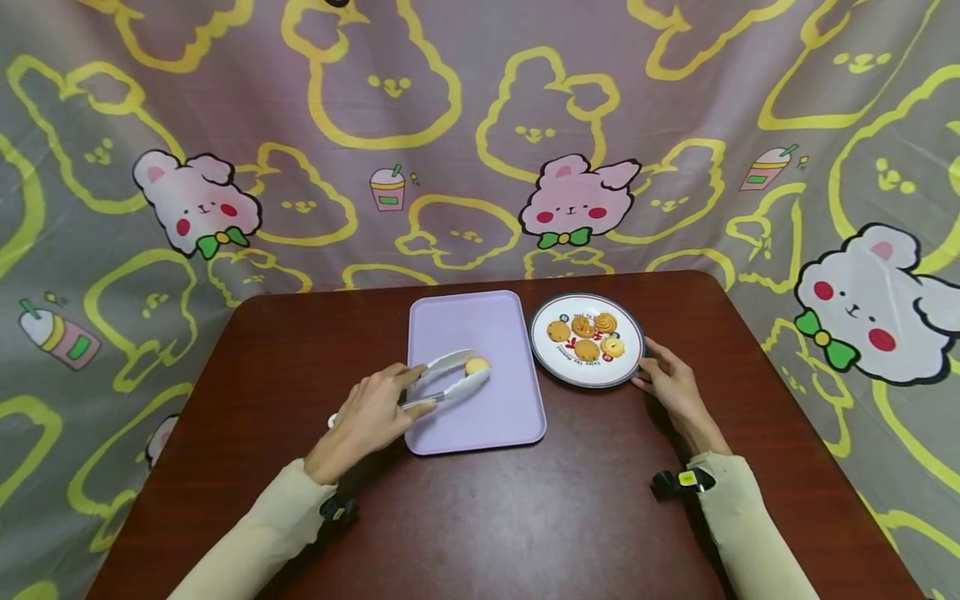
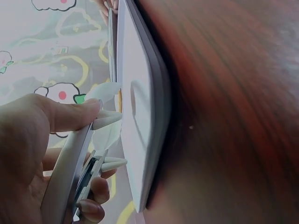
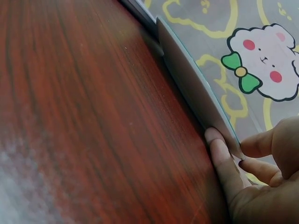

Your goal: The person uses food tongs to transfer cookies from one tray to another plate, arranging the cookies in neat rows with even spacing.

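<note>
My left hand (image 1: 371, 414) holds a pair of tongs (image 1: 467, 386) with pale tips over the lilac tray (image 1: 465, 321). Between the tong tips is a round, light-brown cookie (image 1: 476, 365); whether they squeeze it I cannot tell. In the left wrist view, the thumb presses one arm of the tongs (image 2: 70, 163) and curled fingers lie on the other. My right hand (image 1: 675, 383) pinches the right rim of a round white plate (image 1: 551, 354) with a dark edge. The right wrist view shows thumb and fingers on either side of that plate's rim (image 3: 201, 88). Several cookies (image 1: 587, 350) lie on the plate.
Tray and plate stand side by side on a dark brown wooden table (image 1: 525, 517), toward its back edge. Behind and beside the table hangs a curtain (image 1: 465, 108) printed with cartoon animals. Each sleeve has a small black camera (image 1: 678, 483) at the wrist.
</note>
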